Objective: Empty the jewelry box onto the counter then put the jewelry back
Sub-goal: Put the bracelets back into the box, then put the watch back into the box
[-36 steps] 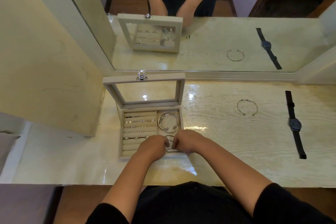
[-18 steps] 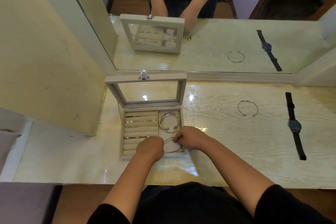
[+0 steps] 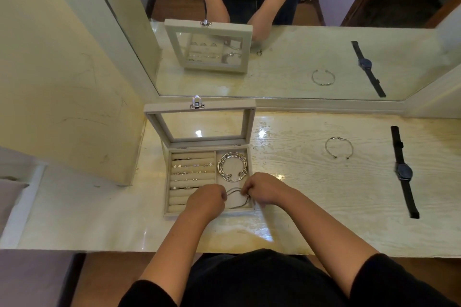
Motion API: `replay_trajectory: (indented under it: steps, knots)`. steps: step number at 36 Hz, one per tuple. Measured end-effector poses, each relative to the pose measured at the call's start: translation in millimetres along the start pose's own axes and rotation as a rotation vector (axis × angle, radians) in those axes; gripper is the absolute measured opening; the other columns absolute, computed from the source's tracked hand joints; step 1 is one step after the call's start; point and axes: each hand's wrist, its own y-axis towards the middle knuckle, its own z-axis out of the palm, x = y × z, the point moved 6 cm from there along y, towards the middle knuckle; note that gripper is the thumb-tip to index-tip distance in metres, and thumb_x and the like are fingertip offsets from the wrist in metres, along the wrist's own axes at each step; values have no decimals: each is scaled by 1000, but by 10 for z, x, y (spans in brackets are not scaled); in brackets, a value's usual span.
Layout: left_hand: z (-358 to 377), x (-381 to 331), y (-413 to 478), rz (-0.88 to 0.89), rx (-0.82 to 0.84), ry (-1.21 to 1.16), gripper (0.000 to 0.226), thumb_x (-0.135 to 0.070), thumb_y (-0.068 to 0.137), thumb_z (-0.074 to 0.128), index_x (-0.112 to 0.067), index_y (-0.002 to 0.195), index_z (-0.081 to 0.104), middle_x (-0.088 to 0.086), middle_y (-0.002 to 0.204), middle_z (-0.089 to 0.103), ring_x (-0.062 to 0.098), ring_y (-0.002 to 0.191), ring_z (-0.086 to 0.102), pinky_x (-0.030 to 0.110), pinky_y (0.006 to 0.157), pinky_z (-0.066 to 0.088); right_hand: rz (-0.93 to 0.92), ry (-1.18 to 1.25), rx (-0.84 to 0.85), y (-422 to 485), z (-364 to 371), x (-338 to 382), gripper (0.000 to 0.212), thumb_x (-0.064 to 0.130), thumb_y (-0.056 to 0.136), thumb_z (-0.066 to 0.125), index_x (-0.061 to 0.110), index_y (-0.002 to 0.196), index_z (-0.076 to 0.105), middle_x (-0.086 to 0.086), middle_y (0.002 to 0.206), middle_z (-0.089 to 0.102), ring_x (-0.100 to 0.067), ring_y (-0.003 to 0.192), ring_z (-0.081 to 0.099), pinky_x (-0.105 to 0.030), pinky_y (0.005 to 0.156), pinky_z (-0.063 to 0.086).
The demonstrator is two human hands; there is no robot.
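Both hands gripped a thin loop (image 3: 235, 193) with curled fingers, the left hand (image 3: 207, 200) at one end, the right hand (image 3: 264, 190) at the other, low over the near right compartment of the jewelry box (image 3: 166, 182); two hands likely kept it from tangling; stacked bangles (image 3: 232, 166) lay just behind it; the raised lid (image 3: 199, 110) walled the far side, so the bare counter (image 3: 299, 194) rightward, short of the lone bangle (image 3: 339, 147) and watch (image 3: 404, 173), seemed the free way out.

Counter (image 3: 299, 182) is glossy woodgrain, jewelry box (image 3: 166, 182) matt cloth with clear glass lid (image 3: 199, 127), shiny metal bangles (image 3: 219, 167) at its 1 o'clock.
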Motion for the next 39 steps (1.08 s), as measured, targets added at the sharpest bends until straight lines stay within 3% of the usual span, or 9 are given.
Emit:
replay_trajectory:
  steps: [6,10,14,18,20,26,34,39]
  knots:
    - [-21,45,22,-13,-25,-54,32,-6,87,43,-23,103,64,3,117,62,23,106,57,30,84,46,-19,36,-27,26,-13,-7,34,4,86,42,14,103,70,-3,108,69,3,27,46,-13,51,41]
    - [-135,45,18,-16,-131,-252,36,-3,83,37,-22,92,67,2,97,62,22,75,57,25,64,42,-38,165,-126,-23,-104,2,29,6,86,43,16,93,70,-3,88,69,-9,40,50,-9,38,38]
    - [-275,10,48,17,-318,-402,33,-1,83,37,-23,77,62,3,88,62,17,66,48,26,56,31,-55,330,-296,-103,-226,-58,27,7,91,42,16,92,68,13,66,56,-7,41,47,-12,42,36]
    - [-254,-177,106,39,-303,-774,41,4,81,35,-25,64,59,-1,55,52,15,47,41,23,47,30,-37,464,-366,-176,-262,-173,25,7,90,42,21,82,61,8,53,50,-10,46,46,-20,48,37]
    - [-213,-337,119,66,-255,-856,42,6,80,34,-24,65,60,-2,48,47,14,45,39,22,47,30,-18,513,-387,-208,-271,-260,27,6,89,42,25,77,58,5,53,51,-9,48,47,-22,51,38]
    - [29,-865,143,142,-63,-881,40,8,83,31,-19,69,58,1,49,48,12,46,40,21,47,33,34,634,-465,-353,-335,-549,30,2,86,43,26,71,56,1,59,54,-12,53,51,-22,56,43]
    - [342,-1370,149,209,80,-785,28,0,86,33,-15,87,56,-2,67,60,8,58,53,19,61,41,130,689,-611,-606,-452,-1087,20,0,85,46,14,88,60,3,76,56,-17,80,55,-24,72,42]
    - [494,-1681,149,226,128,-760,25,-1,89,34,-13,94,55,-4,74,60,8,66,56,10,56,42,216,662,-720,-762,-495,-1477,19,2,86,48,9,97,62,15,76,50,-10,80,50,-6,59,35]
